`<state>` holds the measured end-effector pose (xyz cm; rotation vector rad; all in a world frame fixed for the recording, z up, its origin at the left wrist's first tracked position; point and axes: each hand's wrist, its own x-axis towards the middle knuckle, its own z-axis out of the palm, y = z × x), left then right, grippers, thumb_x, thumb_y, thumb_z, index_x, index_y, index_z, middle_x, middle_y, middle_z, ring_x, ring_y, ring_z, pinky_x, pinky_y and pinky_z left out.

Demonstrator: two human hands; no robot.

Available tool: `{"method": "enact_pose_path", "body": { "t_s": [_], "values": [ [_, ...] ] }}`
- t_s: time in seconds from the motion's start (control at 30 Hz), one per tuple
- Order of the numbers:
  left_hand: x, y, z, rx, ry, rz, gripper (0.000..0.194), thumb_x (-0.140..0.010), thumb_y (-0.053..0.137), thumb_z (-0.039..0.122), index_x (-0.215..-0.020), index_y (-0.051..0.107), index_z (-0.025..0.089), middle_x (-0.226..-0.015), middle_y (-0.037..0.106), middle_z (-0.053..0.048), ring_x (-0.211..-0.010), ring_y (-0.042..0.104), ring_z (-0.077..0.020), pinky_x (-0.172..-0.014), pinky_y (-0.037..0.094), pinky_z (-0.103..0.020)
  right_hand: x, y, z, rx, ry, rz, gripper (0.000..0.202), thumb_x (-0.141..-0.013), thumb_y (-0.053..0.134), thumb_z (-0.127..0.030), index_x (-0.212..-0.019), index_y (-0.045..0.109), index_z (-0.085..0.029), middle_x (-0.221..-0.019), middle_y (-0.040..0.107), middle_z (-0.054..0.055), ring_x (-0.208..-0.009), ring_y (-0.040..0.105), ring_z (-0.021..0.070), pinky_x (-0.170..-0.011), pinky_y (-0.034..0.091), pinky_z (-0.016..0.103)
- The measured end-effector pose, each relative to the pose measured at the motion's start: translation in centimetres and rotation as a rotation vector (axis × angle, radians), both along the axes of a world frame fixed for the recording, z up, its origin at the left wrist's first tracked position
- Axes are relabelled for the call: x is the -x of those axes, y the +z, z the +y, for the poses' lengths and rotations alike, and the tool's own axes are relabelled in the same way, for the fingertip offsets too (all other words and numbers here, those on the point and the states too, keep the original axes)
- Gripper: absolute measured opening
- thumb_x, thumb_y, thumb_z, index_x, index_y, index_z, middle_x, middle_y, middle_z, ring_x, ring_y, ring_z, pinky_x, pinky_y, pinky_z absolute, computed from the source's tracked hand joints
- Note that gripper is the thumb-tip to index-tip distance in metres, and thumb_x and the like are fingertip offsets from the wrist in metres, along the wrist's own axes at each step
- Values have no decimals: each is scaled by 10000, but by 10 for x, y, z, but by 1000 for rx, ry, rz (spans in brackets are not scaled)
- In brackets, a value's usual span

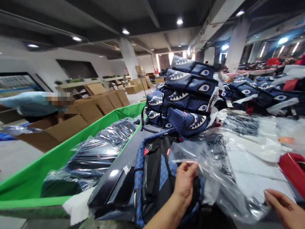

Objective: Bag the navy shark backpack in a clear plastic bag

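Warehouse ceiling lights shine over a long grey worktop (133, 149) crowded with bags and plastic. At its near edge lies a blue checkered backpack (154, 178), straps up, partly inside a clear plastic bag (214, 165) that spreads toward the right. The left hand (184, 183) rests on the backpack with its fingers curled, pinching the upper edge of the clear plastic bag between thumb and fingertips. The right hand (283, 208) sits at the near right corner, loosely open, fingertips on or just over the bag's lower edge; whether it grips anything I cannot tell. Behind the backpack rises a stack of shark-mouth bags (188, 95). A green bin (30, 181) runs along the worktop's left edge, holding wrapped bags (100, 149). Cardboard boxes (95, 105) stand beyond it, and a red box (293, 168) lies at the right edge.
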<state>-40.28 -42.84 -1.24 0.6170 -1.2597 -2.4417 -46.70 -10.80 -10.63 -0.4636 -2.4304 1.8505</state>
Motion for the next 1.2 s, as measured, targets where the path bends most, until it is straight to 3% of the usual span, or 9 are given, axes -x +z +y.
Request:
{"method": "enact_pose_path", "body": {
  "t_s": [0.13,0.4,0.5,0.6,0.7,0.8,0.9,1.03,1.2],
  "values": [
    [-35,-7,-38,344,89,-73,509,-566,953,561,-691,687,146,-658,641,32,-651,558,-86,-670,461,-194,-4,34,6,287,-193,-182,509,-262,874,-464,-697,755,-228,-756,749,85,-640,662,201,-517,570,235],
    [-60,-15,-41,-22,52,-315,389,-534,946,353,-761,714,139,-742,730,-27,-661,681,-154,-600,586,-249,-17,48,3,377,-58,-203,690,-329,901,-663,-791,785,-163,-911,779,165,-827,742,250,-678,629,270],
    [-66,-13,-47,-76,86,-322,329,-543,907,331,-749,732,144,-779,757,-42,-700,711,-185,-613,612,-277,-12,45,12,197,108,-208,763,-431,802,-800,-878,773,-182,-965,777,180,-961,743,348,-868,641,452],
    [-70,-12,-50,-22,38,-292,466,-440,971,421,-741,768,129,-772,758,-53,-719,706,-191,-648,610,-278,-19,54,17,-322,175,20,732,-493,654,-880,-822,759,-235,-1025,763,199,-1054,692,468,-1031,503,688],
    [-70,-12,-38,143,-61,-265,551,-437,985,540,-744,783,130,-782,752,-57,-728,674,-171,-681,567,-260,-45,70,-8,-579,158,352,649,-685,565,-850,-882,764,-265,-1039,752,162,-955,705,402,-917,566,610],
    [-64,-10,-11,305,-153,-155,462,-561,948,522,-586,675,152,-792,717,-48,-745,623,-149,-717,510,-250,-73,79,-67,-338,514,336,534,-726,750,-701,-1070,748,-293,-886,742,54,-677,680,219,-557,569,312],
    [-55,-3,11,397,-243,-28,518,-656,893,485,-500,502,182,-782,670,-42,-747,591,-154,-731,477,-266,-84,74,-126,-209,751,356,426,-732,798,-623,-980,761,-279,-859,733,27,-686,669,186,-581,548,261],
    [-49,-2,-12,654,-94,-49,523,-762,793,511,-521,439,211,-665,562,-7,-675,514,-148,-704,436,-281,-60,64,-151,82,667,159,491,-821,651,-709,-753,716,-227,-739,709,48,-702,670,186,-652,562,248],
    [-79,-21,-69,898,73,-209,487,-794,701,474,-509,390,231,-732,641,-63,-748,624,-215,-761,494,-349,-17,56,-133,562,324,-254,656,-453,880,-738,-794,634,-234,-809,695,44,-756,683,213,-755,641,333]
  ]
}}
